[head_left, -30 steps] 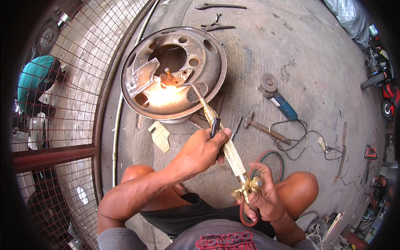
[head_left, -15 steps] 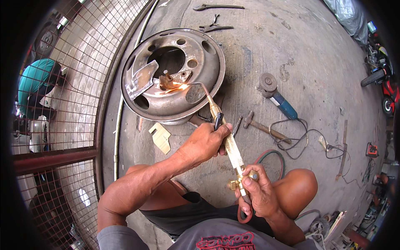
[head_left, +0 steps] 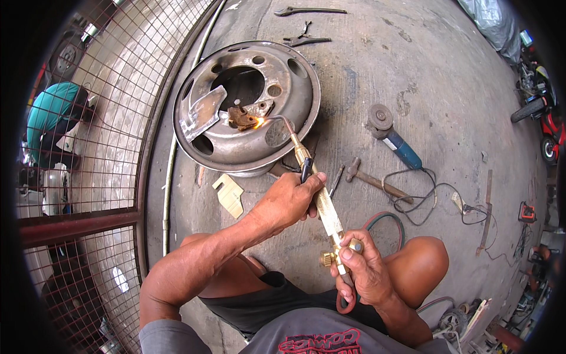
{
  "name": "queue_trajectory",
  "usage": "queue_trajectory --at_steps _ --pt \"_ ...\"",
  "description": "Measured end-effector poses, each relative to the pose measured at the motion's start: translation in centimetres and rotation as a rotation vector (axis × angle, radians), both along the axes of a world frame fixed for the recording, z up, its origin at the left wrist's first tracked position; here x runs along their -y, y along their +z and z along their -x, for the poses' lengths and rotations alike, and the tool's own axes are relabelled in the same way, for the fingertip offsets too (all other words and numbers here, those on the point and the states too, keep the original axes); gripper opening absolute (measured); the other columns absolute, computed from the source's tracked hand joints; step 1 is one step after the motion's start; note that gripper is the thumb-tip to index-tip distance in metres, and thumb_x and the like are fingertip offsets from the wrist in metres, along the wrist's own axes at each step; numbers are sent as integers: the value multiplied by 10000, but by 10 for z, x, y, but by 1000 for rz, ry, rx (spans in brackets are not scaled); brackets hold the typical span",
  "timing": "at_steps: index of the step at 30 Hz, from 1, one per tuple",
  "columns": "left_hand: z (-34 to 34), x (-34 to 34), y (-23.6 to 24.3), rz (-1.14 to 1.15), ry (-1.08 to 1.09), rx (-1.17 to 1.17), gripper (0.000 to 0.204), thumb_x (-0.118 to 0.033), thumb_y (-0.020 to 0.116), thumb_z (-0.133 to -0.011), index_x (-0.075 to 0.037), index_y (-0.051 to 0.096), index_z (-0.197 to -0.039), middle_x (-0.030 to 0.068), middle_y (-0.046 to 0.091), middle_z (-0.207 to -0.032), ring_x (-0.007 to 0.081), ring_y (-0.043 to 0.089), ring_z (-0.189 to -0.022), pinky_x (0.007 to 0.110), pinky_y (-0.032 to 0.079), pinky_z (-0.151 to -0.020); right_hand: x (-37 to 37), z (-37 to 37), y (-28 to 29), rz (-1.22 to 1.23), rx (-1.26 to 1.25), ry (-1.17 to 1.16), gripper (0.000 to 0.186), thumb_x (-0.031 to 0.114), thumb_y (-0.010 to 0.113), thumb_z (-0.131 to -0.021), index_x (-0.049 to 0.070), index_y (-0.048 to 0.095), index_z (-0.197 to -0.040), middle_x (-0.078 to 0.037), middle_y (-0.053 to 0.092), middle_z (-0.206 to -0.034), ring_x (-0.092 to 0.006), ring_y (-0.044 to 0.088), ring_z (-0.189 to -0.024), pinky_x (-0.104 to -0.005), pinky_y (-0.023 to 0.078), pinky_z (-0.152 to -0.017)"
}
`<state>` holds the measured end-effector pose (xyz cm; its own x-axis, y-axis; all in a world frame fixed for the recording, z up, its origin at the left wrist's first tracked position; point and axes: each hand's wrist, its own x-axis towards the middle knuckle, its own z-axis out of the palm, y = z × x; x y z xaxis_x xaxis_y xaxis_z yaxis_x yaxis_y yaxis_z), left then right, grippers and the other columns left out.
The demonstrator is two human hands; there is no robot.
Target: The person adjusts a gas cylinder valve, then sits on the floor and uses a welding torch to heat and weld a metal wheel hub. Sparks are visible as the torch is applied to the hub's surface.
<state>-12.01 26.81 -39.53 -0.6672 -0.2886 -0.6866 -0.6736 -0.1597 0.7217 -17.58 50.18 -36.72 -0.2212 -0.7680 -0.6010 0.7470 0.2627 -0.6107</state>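
My left hand point(head_left: 288, 199) is wrapped round the brass body of a gas cutting torch point(head_left: 328, 213), with a small black piece point(head_left: 306, 170) against its thumb. My right hand point(head_left: 367, 268) has its fingers round the valve end, touching the brass knobs point(head_left: 327, 259), where the hoses join. From the torch's bent tip a small bright flame point(head_left: 259, 122) meets the edge of a rusty metal bracket point(head_left: 240, 118). This bracket lies on a grey steel wheel rim point(head_left: 299, 97), beside a loose flat metal plate point(head_left: 203, 113).
Right of the torch lie a hammer point(head_left: 380, 182) and a corded angle grinder point(head_left: 402, 149). A cut tan template point(head_left: 229, 196) is below the rim; pliers point(head_left: 305, 41) and a wrench point(head_left: 309, 10) lie beyond it. A mesh fence point(head_left: 112, 147) stands left, with a crouching person point(head_left: 53, 121) behind it.
The flame has shrunk from a wide orange spread across the rim to a small bright point at the bracket. Both hands keep their hold on the torch, almost unmoved.
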Motion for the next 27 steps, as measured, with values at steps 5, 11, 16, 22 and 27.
queue_trajectory --at_steps 5,11,16,22,27 --pt "0 0 6 13 -14 16 575 -534 513 -1070 -33 655 -828 50 616 -637 119 524 -555 299 424 -535 -1 -2 -3 -11 -59 33 206 263 509 -1105 169 410 -1260 -173 618 -852 -147 522 -412 -261 408 -351" --pt "1 0 8 16 -27 25 585 -542 502 -1072 -37 658 -824 44 617 -635 111 523 -557 297 421 -537 -1 -2 -5 -8 -46 26 232 262 522 -1101 166 399 -1272 -173 621 -858 -145 520 -414 -258 410 -356" --pt "1 0 11 31 -37 39 588 -544 499 -1073 -38 661 -821 41 616 -632 109 522 -555 296 421 -536 -1 -3 -4 -13 -31 12 282 230 568 -1077 159 389 -1284 -160 616 -862 -136 518 -418 -251 407 -358" --pt "1 0 4 36 -42 40 582 -540 506 -1072 -39 662 -821 41 616 -627 107 517 -548 295 419 -532 3 -3 5 -42 -45 5 358 114 657 -1023 134 402 -1275 -71 580 -823 -66 515 -448 -228 396 -339" --pt "1 0 6 40 -42 33 576 -536 510 -1072 -39 664 -826 41 616 -624 106 518 -543 298 418 -527 3 -4 3 -38 -104 24 375 95 669 -1011 116 392 -1263 -48 562 -782 -49 504 -440 -224 393 -333"
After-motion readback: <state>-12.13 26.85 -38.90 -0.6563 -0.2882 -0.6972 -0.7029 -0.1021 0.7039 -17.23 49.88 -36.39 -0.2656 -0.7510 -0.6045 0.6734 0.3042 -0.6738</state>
